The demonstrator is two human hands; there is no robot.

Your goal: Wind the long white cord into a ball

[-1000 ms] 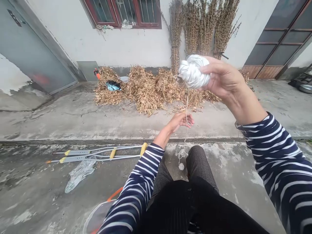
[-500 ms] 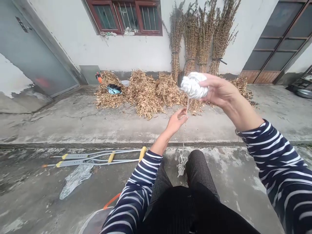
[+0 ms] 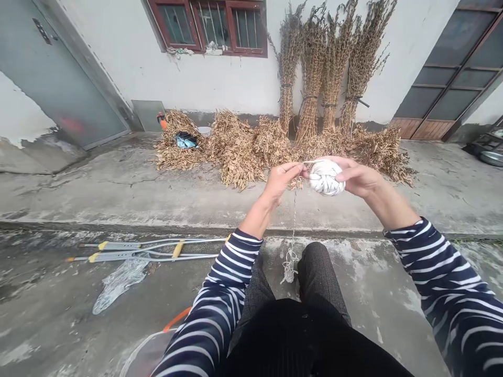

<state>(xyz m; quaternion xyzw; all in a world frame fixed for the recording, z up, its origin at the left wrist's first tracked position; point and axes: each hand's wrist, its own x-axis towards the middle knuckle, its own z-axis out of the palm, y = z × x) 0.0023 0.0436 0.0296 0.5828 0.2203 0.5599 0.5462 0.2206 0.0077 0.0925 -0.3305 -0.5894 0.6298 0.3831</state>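
My right hand grips a white ball of cord, its fingers around the ball's right side. Just left of the ball, my left hand pinches the thin white cord, which runs from the fingers to the top of the ball. Below the left hand the same cord hangs down to a loose, tangled heap of cord on the ground between my legs. Both hands are raised in front of me, close together. Part of the right hand's fingers are hidden behind the ball.
Piles of dried stalks and leaves lie along the wall, with tied bundles of stalks standing behind. To the left are crutches and a clear plastic bag. A bucket with an orange handle stands low left. A concrete step edge crosses ahead.
My right hand has lowered with the ball of cord and turned it. My left hand has risen slightly, drawing the cord beside the ball. The tangled heap stays on the ground.
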